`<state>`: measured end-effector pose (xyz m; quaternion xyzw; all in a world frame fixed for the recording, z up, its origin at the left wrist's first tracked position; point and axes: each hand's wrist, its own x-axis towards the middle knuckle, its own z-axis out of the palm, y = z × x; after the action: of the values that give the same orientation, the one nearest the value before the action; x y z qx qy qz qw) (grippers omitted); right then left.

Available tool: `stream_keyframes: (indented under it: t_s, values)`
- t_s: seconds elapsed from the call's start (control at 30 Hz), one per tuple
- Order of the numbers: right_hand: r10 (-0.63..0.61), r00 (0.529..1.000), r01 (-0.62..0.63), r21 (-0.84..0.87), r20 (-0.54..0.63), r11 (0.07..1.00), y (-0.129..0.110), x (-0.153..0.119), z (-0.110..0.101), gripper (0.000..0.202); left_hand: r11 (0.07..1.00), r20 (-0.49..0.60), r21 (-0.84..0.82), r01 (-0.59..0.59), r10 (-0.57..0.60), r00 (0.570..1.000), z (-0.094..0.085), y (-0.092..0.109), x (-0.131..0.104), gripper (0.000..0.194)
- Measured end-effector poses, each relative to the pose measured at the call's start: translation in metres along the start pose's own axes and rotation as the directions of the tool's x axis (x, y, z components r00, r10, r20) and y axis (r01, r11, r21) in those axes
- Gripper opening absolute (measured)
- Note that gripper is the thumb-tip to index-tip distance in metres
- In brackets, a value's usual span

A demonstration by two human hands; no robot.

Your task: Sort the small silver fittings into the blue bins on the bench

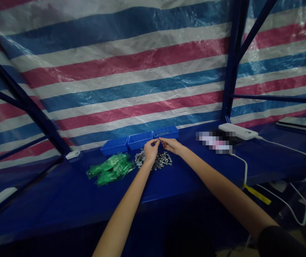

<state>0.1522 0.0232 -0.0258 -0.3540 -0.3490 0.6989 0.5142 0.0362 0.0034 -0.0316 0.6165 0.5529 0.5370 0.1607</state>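
Both hands meet above a pile of small metal parts (164,160) that look like screws or bolts on the blue table. My left hand (151,150) covers part of the pile, its thumb and fingers pinched together. Close beside it, my right hand (172,145) pinches at the same spot, fingertips against those of the left. Whatever lies between the fingertips is too small to make out. Just behind the hands stands a blue bin (166,132) with a few small pieces in it. Left of the pile lie green plastic packets (112,167) in clear wrapping.
Two more blue bins, a middle one (140,140) and a left one (114,145), stand along the back. At right are a white power strip (237,131), a phone-like blurred object (217,142) and white cables (246,167). Blue metal posts (230,71) frame a striped sheet (131,82).
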Motion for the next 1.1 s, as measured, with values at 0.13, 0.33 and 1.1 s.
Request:
stream_keyframes:
  t_s: [0.13, 0.33, 1.1]
  values:
    - [-0.065, 0.995, 0.056, -0.116, -0.071, 0.992, 0.0, 0.001, -0.002, 0.009, 0.932, 0.011, 0.363, -0.009, 0.006, 1.0, -0.006, 0.008, -0.008, 0.023]
    - [-0.266, 0.952, 0.223, -0.254, -0.152, 0.941, -0.01, 0.009, -0.013, 0.016, 0.752, 0.241, 0.648, -0.12, -0.053, 0.969, -0.014, 0.021, -0.016, 0.026]
    - [-0.301, 0.934, 0.275, -0.153, -0.192, 0.949, -0.014, 0.007, -0.01, 0.023, 0.735, 0.346, 0.647, -0.203, -0.045, 0.937, -0.015, 0.019, -0.015, 0.029]
